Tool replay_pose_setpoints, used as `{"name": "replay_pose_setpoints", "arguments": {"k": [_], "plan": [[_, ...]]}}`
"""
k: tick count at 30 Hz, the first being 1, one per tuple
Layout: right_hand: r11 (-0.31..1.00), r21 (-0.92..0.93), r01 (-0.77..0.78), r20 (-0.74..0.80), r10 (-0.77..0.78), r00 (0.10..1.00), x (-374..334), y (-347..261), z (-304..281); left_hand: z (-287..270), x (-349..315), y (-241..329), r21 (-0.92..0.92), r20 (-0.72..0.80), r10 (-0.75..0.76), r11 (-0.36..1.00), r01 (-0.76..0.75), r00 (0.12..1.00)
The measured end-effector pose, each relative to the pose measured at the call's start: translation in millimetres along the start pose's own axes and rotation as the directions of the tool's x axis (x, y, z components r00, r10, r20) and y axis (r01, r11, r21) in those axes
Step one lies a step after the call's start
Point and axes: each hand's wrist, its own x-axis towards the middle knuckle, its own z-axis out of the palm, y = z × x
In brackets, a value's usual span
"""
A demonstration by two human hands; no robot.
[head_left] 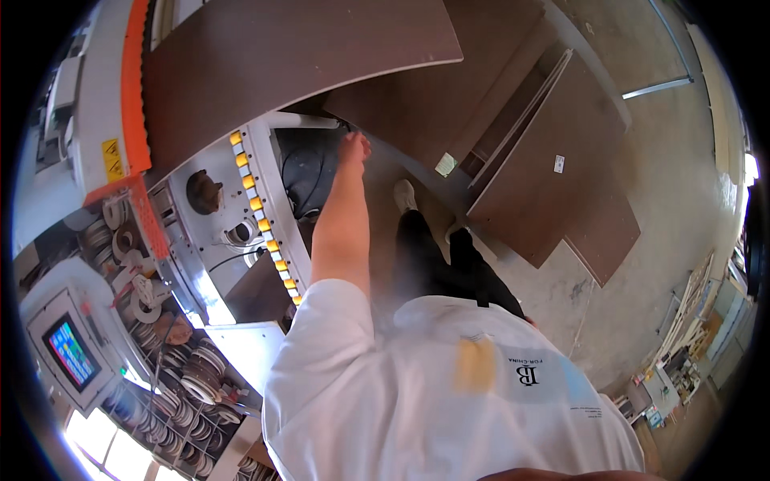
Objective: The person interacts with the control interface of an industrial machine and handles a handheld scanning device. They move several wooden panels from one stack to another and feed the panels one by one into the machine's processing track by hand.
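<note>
My left arm reaches forward beside the machine, and my left hand (354,149) hangs just below the end of a pale support bar (305,120). Its fingers look loosely curled but are small and blurred, so whether they touch the bar cannot be told. Above the hand, a large dark brown panel (297,56) lies across the machine, its pale edge facing me. The machine side carries a row of yellow and grey rollers (259,215). Nowhere in the picture can my right hand be made out.
Brown boards (553,168) lean and lie in a stack at right, near my feet. An orange guard (135,88) runs along the machine. A control screen (72,351) stands at left, above racks of edging rolls (200,377). Wooden strips (686,313) lean far right.
</note>
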Motion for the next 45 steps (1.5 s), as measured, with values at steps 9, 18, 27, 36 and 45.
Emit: {"name": "replay_pose_setpoints", "arguments": {"k": [9, 18, 27, 36, 45], "plan": [[0.794, 0.458, -0.399, 0.03, 0.434, 0.9, -31, -133, -30, -17, 99, 55, -0.042, -0.323, 0.031, 0.998, -0.047, 0.946], [0.836, 0.391, -0.384, 0.036, 0.403, 0.914, -30, -162, -23, -27, 54, 27, -0.059, -0.207, 0.062, 0.995, -0.075, 0.976], [0.856, 0.416, -0.305, 0.0, 0.336, 0.942, -22, -159, -27, -76, -16, -64, -0.098, -0.3, -0.021, 0.995, -0.009, 0.954], [0.783, 0.621, -0.047, -0.167, 0.191, 0.967, 19, -153, -62, -31, -188, -103, -0.487, -0.199, -0.124, 0.873, 0.012, 0.972], [0.067, 0.997, 0.048, -0.027, -0.286, 0.958, 21, -273, -132, 108, -390, -157, -0.117, 0.626, -0.328, 0.858, 0.501, 0.708]]}}
